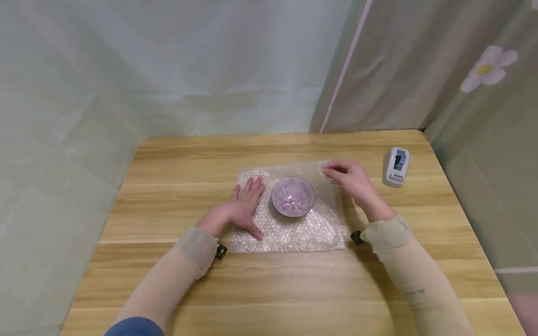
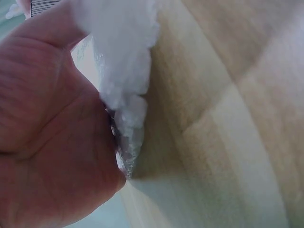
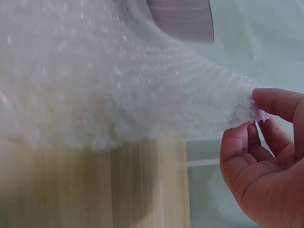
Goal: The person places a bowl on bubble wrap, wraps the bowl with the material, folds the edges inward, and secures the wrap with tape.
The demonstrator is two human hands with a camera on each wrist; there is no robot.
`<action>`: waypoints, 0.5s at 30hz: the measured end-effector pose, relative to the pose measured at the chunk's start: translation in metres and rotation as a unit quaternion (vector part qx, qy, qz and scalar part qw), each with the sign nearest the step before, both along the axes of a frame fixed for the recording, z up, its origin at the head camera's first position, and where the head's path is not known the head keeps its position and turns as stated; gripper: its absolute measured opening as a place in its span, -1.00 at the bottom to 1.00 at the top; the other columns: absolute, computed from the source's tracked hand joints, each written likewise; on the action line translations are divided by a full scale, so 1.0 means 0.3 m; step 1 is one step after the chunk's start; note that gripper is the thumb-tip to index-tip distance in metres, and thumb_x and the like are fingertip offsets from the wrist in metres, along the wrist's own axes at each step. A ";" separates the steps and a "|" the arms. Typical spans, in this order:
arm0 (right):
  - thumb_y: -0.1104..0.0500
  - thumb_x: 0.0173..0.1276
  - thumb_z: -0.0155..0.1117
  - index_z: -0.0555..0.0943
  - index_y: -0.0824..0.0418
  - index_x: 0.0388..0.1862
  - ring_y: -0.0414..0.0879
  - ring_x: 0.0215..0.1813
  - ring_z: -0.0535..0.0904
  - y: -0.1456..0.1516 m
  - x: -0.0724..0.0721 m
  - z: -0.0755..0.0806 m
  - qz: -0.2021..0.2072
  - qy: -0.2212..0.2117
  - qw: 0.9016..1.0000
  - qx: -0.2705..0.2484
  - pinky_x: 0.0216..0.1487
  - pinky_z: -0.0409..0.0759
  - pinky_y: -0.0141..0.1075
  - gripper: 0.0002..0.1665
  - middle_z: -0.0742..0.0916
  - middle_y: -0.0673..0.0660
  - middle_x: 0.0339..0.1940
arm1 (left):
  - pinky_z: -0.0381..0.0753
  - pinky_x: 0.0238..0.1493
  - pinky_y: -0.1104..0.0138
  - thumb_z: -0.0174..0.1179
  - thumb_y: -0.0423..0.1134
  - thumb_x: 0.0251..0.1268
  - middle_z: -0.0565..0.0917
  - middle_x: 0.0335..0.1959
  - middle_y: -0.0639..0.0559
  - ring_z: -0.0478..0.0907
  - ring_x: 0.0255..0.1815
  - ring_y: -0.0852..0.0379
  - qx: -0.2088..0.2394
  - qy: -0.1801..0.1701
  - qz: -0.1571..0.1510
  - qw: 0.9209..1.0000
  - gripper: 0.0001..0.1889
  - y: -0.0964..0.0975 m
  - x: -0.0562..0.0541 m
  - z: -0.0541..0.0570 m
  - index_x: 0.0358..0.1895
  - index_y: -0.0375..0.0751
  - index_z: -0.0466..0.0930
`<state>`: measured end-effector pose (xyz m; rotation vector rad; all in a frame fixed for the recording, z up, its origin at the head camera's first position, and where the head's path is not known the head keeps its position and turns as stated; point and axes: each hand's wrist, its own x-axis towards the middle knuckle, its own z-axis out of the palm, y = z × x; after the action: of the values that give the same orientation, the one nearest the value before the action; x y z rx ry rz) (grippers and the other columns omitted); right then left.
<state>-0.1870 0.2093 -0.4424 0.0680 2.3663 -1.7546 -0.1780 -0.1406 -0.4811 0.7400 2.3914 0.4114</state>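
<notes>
A sheet of bubble wrap (image 1: pixel 302 238) lies on the wooden table, and a purple bowl with fine radiating lines (image 1: pixel 293 196) stands upright near its middle. My left hand (image 1: pixel 245 205) rests on the wrap's left side with fingers spread, just left of the bowl. In the left wrist view, the palm (image 2: pixel 52 133) lies along the wrap's edge (image 2: pixel 130 118). At the far right corner, my right hand (image 1: pixel 350 183) pinches the wrap between thumb and fingers. The right wrist view shows that corner (image 3: pixel 244 111) lifted, with the bowl's side (image 3: pixel 185 19) beyond.
A white tape dispenser (image 1: pixel 395 167) sits on the table (image 1: pixel 176 186) at the back right, beyond my right hand. Pale curtains (image 1: pixel 235 70) hang behind the table and along both sides.
</notes>
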 end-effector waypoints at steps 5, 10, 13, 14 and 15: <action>0.17 0.56 0.37 0.71 0.41 0.22 -0.12 -0.05 0.70 -0.036 0.023 0.018 0.013 0.023 1.000 0.006 -0.02 0.71 -0.38 -0.60 0.78 0.28 0.16 | -0.67 0.58 -0.24 0.72 0.34 -0.36 -0.65 0.71 -0.15 -0.72 0.70 -0.20 0.011 0.007 0.007 1.000 0.75 -0.020 -0.005 -0.024 0.74 -0.32 -0.42; 0.19 0.53 0.42 0.71 0.43 0.20 -0.15 -0.01 0.72 -0.065 0.048 0.027 0.019 0.041 0.999 0.003 -0.01 0.69 -0.42 -0.60 0.79 0.29 0.14 | -0.65 0.60 -0.22 0.73 0.27 -0.32 -0.66 0.71 -0.16 -0.72 0.70 -0.19 -0.007 0.005 0.002 1.000 0.73 -0.023 0.002 -0.003 0.73 -0.33 -0.43; 0.20 0.50 0.46 0.72 0.43 0.18 -0.14 0.03 0.71 -0.080 0.062 0.032 0.021 0.052 0.998 0.003 0.01 0.69 -0.44 -0.60 0.80 0.29 0.13 | -0.62 0.62 -0.21 0.74 0.24 -0.28 -0.64 0.71 -0.18 -0.70 0.71 -0.20 -0.021 0.004 0.000 1.000 0.71 -0.017 0.009 0.024 0.73 -0.34 -0.44; 0.20 0.49 0.47 0.73 0.42 0.16 -0.13 0.04 0.71 -0.086 0.065 0.034 0.021 0.056 0.998 0.004 0.01 0.68 -0.44 -0.61 0.81 0.28 0.12 | -0.60 0.62 -0.21 0.73 0.24 -0.27 -0.64 0.71 -0.19 -0.70 0.71 -0.20 -0.028 0.005 0.000 1.000 0.71 -0.016 0.011 0.029 0.73 -0.33 -0.45; 0.21 0.48 0.47 0.74 0.42 0.15 -0.12 0.04 0.71 -0.092 0.069 0.037 0.022 0.061 0.998 0.005 0.01 0.68 -0.44 -0.62 0.81 0.28 0.11 | -0.60 0.62 -0.22 0.73 0.24 -0.26 -0.63 0.71 -0.20 -0.69 0.71 -0.21 -0.029 0.005 0.000 1.000 0.70 -0.015 0.011 0.034 0.73 -0.34 -0.44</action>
<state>-0.1664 0.1817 -0.4313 -0.0908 2.4404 -1.7753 -0.1746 -0.1451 -0.4710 0.7188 2.4026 0.3370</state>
